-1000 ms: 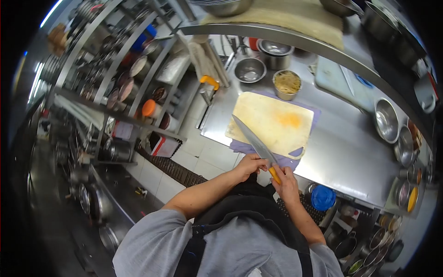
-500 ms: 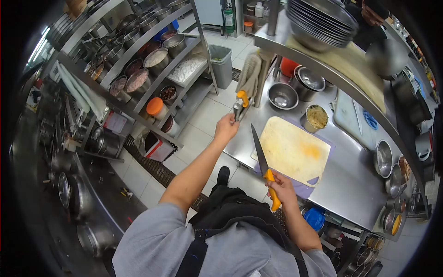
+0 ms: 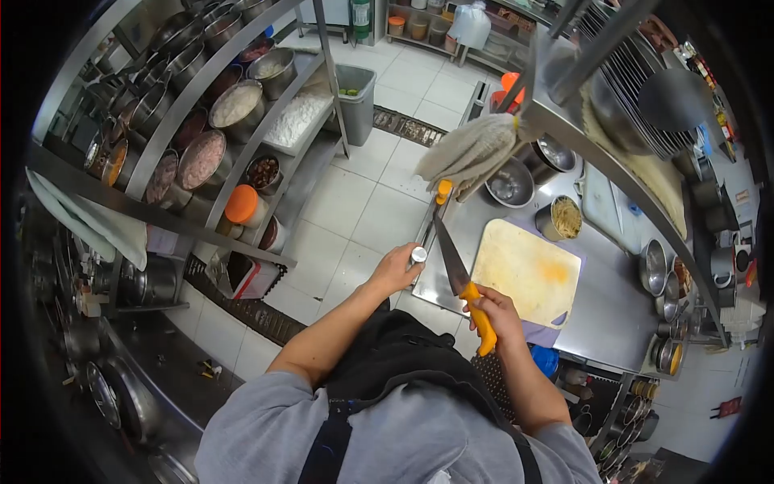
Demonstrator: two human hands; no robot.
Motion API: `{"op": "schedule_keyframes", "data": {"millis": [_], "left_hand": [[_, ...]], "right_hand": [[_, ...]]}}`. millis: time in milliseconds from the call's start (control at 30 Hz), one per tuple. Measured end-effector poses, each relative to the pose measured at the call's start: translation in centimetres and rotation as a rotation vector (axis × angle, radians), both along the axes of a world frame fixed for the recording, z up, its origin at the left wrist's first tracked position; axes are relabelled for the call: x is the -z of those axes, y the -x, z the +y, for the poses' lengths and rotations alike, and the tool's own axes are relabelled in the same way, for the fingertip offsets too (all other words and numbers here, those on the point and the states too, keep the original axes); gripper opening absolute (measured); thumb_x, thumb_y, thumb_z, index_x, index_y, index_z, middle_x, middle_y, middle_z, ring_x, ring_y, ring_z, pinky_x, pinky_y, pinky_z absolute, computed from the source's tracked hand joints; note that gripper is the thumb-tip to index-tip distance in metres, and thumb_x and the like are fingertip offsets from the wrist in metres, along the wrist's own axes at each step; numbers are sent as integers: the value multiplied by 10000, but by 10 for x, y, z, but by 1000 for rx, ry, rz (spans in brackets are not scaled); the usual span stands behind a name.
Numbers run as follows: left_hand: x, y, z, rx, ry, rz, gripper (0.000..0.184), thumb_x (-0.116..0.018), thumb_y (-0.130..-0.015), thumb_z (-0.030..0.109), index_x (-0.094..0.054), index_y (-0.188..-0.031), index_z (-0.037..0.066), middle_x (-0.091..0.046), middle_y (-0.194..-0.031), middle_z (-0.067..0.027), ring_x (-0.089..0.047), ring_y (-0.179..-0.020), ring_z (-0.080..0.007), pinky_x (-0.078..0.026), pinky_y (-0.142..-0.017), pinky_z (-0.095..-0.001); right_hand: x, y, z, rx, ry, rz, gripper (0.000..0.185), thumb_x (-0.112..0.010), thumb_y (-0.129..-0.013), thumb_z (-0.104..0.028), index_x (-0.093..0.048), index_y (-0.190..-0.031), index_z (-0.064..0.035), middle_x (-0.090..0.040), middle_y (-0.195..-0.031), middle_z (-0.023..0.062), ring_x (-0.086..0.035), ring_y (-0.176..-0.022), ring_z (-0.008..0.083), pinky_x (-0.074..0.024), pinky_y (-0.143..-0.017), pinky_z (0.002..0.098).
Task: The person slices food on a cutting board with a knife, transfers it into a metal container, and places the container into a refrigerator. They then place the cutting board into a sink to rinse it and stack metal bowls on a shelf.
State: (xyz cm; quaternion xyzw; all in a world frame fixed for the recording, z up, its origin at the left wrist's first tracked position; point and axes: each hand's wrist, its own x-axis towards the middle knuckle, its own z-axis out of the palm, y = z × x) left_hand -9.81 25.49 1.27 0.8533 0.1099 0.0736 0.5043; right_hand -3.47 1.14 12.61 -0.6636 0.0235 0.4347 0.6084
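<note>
My right hand (image 3: 497, 313) is closed around the yellow handle of a large knife (image 3: 453, 260). The dark blade points up and away, its tip near an orange-yellow handle (image 3: 444, 190) at the table's end. To the left of the knife, my left hand (image 3: 393, 271) is wrapped round a silver object (image 3: 418, 255) with a round end; the rest of it is hard to make out. A pale cutting board (image 3: 528, 273) with an orange stain lies on a purple cloth (image 3: 545, 334), to the right of the blade.
Behind the board stand a metal pot of pale strips (image 3: 559, 219) and a steel bowl (image 3: 510, 184). A grey cloth (image 3: 472, 153) hangs from the overhead shelf (image 3: 621, 153). Food containers fill the left rack (image 3: 181, 210). A grey bin (image 3: 355, 105) stands on the tiled floor.
My left hand left the knife, reached out toward the table's end and has drawn back with the silver object. My right hand has kept the knife. The camera view has shifted.
</note>
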Motion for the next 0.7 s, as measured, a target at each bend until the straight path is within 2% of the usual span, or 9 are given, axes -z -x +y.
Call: {"op": "schedule_keyframes", "data": {"millis": [67, 200, 233, 333, 367, 400, 533, 633, 700], "left_hand": [[8, -2, 4, 3, -22, -77, 379, -678, -817, 201, -552, -1135, 38, -639, -956, -187, -620, -875, -376, -490, -759, -429], [17, -3, 6, 89, -30, -195, 390, -674, -819, 178, -552, -1159, 31, -633, -1020, -182, -612, -930, -366, -489, -801, -425], [5, -5, 11, 170, 57, -44, 429, -671, -822, 175, -543, -1201, 21, -613, -1124, -200, -588, -1033, -380, -477, -883, -424], [10, -6, 15, 162, 15, -167, 494, -678, -800, 183, -517, -1233, 10, -591, -1156, -221, -548, -1103, -392, -447, -955, -427], [7, 0, 22, 160, -23, -108, 608, -702, -783, 207, -475, -1313, 14, -554, -1253, -221, -507, -1188, -381, -406, -1025, -410], [7, 5, 32, 145, -18, -117, 608, -702, -783, 207, -475, -1313, 14, -554, -1253, -221, -507, -1188, -381, -406, -1025, -410], [-2, 44, 70, -75, 105, 61, 585, -703, -779, 192, -506, -1289, -14, -579, -1230, -220, -576, -1119, -344, -457, -966, -408], [11, 64, 100, -224, 12, 93, 503, -691, -790, 179, -554, -1238, -4, -636, -1130, -194, -629, -1020, -318, -496, -900, -397], [16, 80, 108, -345, 63, 186, 440, -701, -800, 148, -595, -1217, 62, -671, -1046, -160, -664, -957, -227, -551, -752, -337]], "right_hand": [[4, -10, 11, -19, -16, -4, 463, -555, -827, -117, -527, -1259, 50, -651, -847, 139, -599, -518, 193, -489, -467, 272], [-9, -14, 16, -40, 33, -10, 479, -568, -838, -103, -512, -1287, 54, -654, -866, 131, -603, -564, 178, -498, -506, 260], [-18, -12, 11, -48, 93, -33, 491, -568, -829, -89, -505, -1292, 62, -654, -892, 135, -613, -593, 177, -506, -515, 261], [-45, -2, -17, -144, 109, -132, 532, -573, -790, -15, -489, -1308, 71, -652, -972, 136, -643, -705, 173, -523, -549, 261], [-55, 3, -24, -144, 72, -143, 554, -571, -770, 19, -486, -1316, 65, -648, -1003, 132, -648, -749, 171, -526, -561, 258], [-64, 4, -28, -144, 36, -148, 580, -570, -750, 54, -484, -1323, 60, -643, -1034, 128, -653, -792, 169, -528, -573, 254], [-81, -10, 27, -148, -5, -262, 561, -623, -785, 20, -484, -1328, 43, -643, -1026, 131, -650, -775, 167, -522, -573, 248], [-77, -48, 112, -21, -194, -246, 539, -606, -829, -41, -458, -1340, 43, -629, -976, 123, -621, -699, 159, -500, -545, 243], [-61, -88, 163, 42, -302, -317, 523, -561, -826, -26, -454, -1333, 44, -606, -915, 107, -597, -632, 160, -493, -527, 250]]}}
